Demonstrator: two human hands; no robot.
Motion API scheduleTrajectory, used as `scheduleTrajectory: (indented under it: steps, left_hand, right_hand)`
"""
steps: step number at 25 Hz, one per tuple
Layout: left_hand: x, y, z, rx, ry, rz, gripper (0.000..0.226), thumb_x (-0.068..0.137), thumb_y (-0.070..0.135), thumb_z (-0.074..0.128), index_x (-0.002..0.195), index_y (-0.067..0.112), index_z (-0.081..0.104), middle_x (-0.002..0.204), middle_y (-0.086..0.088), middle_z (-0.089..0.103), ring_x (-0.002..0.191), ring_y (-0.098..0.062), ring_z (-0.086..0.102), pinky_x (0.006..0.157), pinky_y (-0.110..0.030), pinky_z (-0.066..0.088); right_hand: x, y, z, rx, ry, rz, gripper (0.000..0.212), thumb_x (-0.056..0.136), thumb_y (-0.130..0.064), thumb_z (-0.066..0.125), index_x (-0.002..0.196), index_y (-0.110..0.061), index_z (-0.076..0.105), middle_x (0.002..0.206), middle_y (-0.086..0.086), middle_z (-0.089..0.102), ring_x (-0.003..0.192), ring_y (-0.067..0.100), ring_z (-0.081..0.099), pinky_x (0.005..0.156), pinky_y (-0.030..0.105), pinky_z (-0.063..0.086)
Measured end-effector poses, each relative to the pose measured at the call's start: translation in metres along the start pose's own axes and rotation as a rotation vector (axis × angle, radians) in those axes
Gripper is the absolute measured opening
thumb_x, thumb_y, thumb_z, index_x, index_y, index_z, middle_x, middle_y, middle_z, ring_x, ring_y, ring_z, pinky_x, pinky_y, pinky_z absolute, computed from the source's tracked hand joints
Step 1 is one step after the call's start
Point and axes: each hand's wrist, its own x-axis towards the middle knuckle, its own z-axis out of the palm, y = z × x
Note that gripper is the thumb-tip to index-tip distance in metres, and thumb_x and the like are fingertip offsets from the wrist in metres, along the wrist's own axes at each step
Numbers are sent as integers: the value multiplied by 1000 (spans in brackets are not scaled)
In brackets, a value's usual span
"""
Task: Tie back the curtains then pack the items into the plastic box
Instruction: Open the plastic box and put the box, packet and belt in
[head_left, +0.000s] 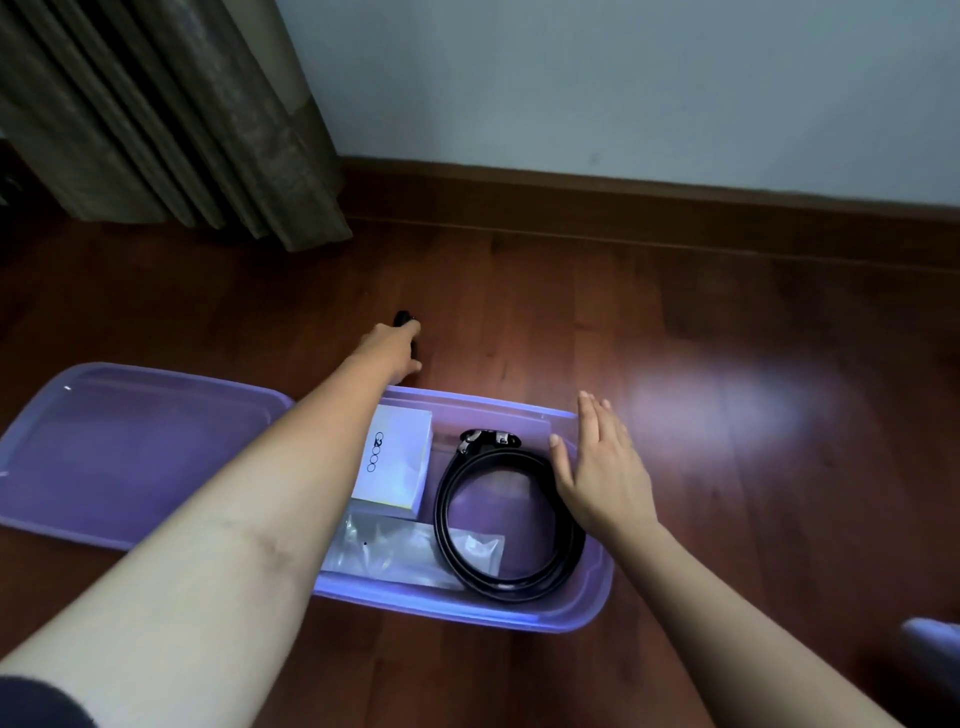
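Observation:
A purple plastic box (592, 582) stands on the wooden floor in front of me. Inside it lie a white booklet (395, 465), a clear plastic bag (395, 551) and a coiled black belt (511, 514). My left hand (389, 348) reaches past the box's far edge and is closed around a small black object (404, 317) on the floor. My right hand (597, 462) hovers flat, fingers spread, over the box's right rim, holding nothing. The brown curtain (171, 114) hangs at the upper left.
The box's purple lid (130, 447) lies flat on the floor to the left of the box. A wooden skirting board (623, 208) runs along the pale wall behind. A blurred pale object (930, 631) shows at the right edge.

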Motion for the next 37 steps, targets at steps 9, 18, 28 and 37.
scheduleTrajectory:
  steps: [9, 18, 28, 37]
  left_hand:
    - [-64, 33, -28, -519, 321, 247, 45, 80, 18, 59, 123, 28, 48, 107, -14, 65, 94, -27, 61, 75, -24, 40]
    - [-183, 29, 43, -126, -63, 564, 51, 82, 19, 59, 130, 30, 45, 104, -9, 63, 95, -30, 60, 79, -32, 47]
    - [-167, 42, 82, 345, -98, 580, 60, 93, 8, 49, 146, 19, 24, 145, -19, 37, 123, -36, 45, 93, -47, 47]
    - [-173, -49, -33, -447, 585, 292, 34, 87, 2, 59, 121, 1, 62, 124, -16, 63, 114, -25, 62, 101, -25, 40]
  right_hand:
    - [-2, -5, -6, 115, -26, 33, 53, 99, -28, 33, 147, -7, 22, 153, 10, 28, 144, 21, 20, 114, 34, 21]
    - [-3, -3, -10, 190, -51, 31, 50, 101, -25, 28, 148, -9, 23, 155, 7, 26, 144, 18, 18, 113, 31, 21]
    - [-1, -2, -9, 103, -104, 41, 54, 100, -31, 28, 148, -11, 18, 156, 8, 23, 145, 21, 17, 113, 36, 22]
    - [10, -105, -18, 159, 174, -119, 68, 90, -46, 23, 146, -7, 27, 154, 10, 28, 144, 24, 20, 117, 37, 12]
